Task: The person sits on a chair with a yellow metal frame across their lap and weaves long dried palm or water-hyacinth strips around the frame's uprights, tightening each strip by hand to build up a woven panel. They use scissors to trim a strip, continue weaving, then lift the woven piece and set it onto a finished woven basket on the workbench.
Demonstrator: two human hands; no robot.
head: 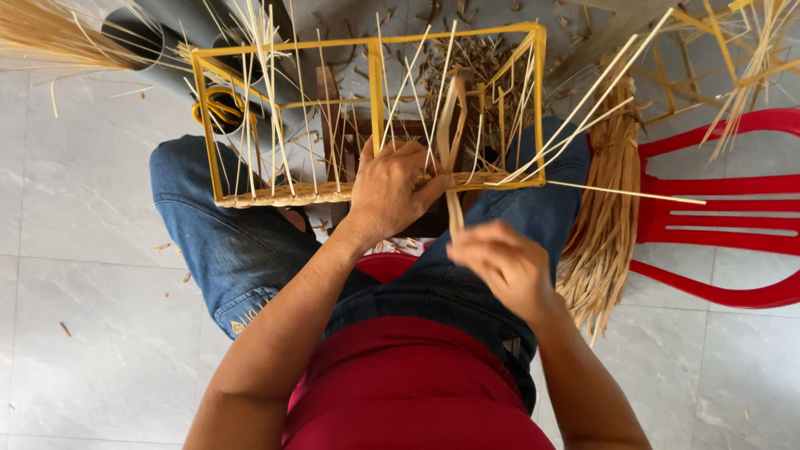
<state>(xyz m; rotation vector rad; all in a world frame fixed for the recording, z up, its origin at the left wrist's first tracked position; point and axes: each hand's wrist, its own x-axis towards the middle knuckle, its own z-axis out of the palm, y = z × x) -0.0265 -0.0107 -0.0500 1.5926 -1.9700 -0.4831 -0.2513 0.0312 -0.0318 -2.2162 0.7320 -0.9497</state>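
Now, nearest the camera, the right hand [504,265] hovers over the person's lap, blurred, fingers curled in and pinching the lower end of a flat tan weaving strip [452,137]; the grip looks closed, though the blur hides the fingertips. That strip runs up from the hand and loops through the yellow wire frame [373,92], apparently so it can be drawn taut against the woven edge. Just beyond, the left hand [390,187] lies spread over the frame's near rail, fingers part open and pressing down on the woven band [283,195], with the thumb side against the strip (a bracing hold, it seems, to keep the frame steady on the knees). The frame sits across both denim-clad legs, tilted away from the body, with thin pale upright stakes [271,108] fanning up between its bars. To the person's right, a hanging bundle of dried fibre [604,225] droops beside a red plastic chair [717,208], close enough to draw from. Farther off, shavings and offcuts [475,62] litter the grey tiled floor [75,208], and a yellow coil [221,108] lies past the left knee.
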